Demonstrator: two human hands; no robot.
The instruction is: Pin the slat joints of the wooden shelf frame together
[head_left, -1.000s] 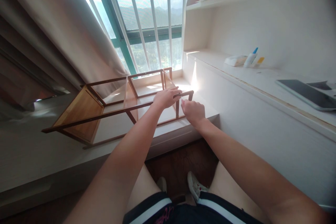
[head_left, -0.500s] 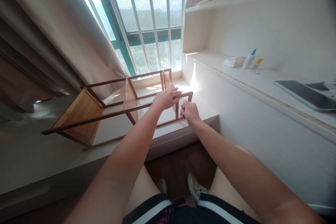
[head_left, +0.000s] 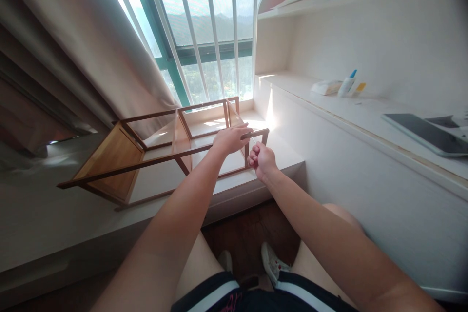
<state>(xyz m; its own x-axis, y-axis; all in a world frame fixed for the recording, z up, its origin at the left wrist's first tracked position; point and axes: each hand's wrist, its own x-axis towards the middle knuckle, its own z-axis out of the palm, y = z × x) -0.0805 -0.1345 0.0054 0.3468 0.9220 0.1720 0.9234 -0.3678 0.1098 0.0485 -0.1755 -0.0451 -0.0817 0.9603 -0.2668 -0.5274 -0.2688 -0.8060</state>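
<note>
A wooden rack (head_left: 115, 156) with dark brown rails and lighter panels lies on its side on the white window ledge. My left hand (head_left: 230, 140) lies over its upper rail near the right end and holds it, the fingertips reaching across the wood. Just to the right, my right hand (head_left: 263, 160) is closed around a thin metal tool (head_left: 255, 141), whose pale shaft meets the underside of the same rail. My fingers hide most of the tool, so its exact kind does not show.
Behind the rack stand a white railing (head_left: 215, 44) and a window. A curtain (head_left: 91, 39) hangs at the left. On the white desk (head_left: 300, 88) at the right are a glue bottle (head_left: 346, 86) and a tablet (head_left: 426, 132). My shoes are on the dark floor below.
My right hand has turned at the wrist and dropped slightly, its fingers shifting left and down beneath the rail. The left hand and the rack keep their places.
</note>
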